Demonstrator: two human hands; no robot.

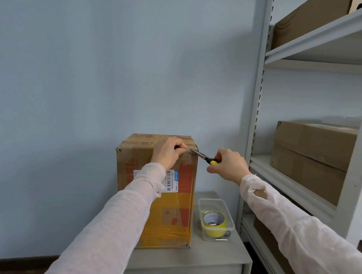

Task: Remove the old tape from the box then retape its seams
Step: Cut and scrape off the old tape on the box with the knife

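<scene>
A tall brown cardboard box point(132, 165) with orange print, yellowish old tape and a barcode label stands on a small grey cabinet. My left hand point(167, 152) rests on the box's upper front edge, its fingers pinched on something at the seam, probably the old tape. My right hand point(227, 164) holds scissors point(204, 156) with black and yellow handles. The blade tips touch the box's top right corner, right beside my left fingers. A roll of yellow tape point(214, 223) lies in a clear plastic tub to the right of the box.
The grey cabinet point(215, 258) has a drawer below its top. The clear tub point(216, 203) sits near its right edge. A white metal shelf rack point(299, 185) stands close on the right and carries several cardboard boxes point(313, 152). A pale blue wall is behind.
</scene>
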